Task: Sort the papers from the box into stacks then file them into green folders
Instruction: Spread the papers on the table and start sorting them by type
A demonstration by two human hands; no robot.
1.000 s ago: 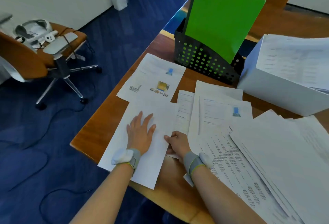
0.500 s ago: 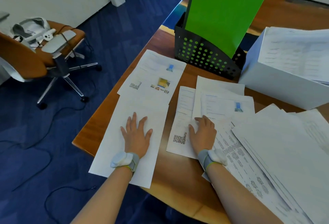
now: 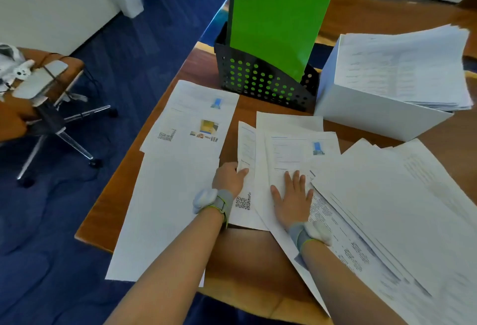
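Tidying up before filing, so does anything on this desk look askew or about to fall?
Yes. The blank sheet by the left hand hangs over the table's near edge, and the stack in the white box fans out past its right rim.

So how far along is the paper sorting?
Done: several sheets lie spread in groups on the table. In hand: the left hand pinches the QR-code sheet while the right hand presses flat on the blue-logo sheet. Left: the white box holds a thick pile, and the green folder stands in its black rack.
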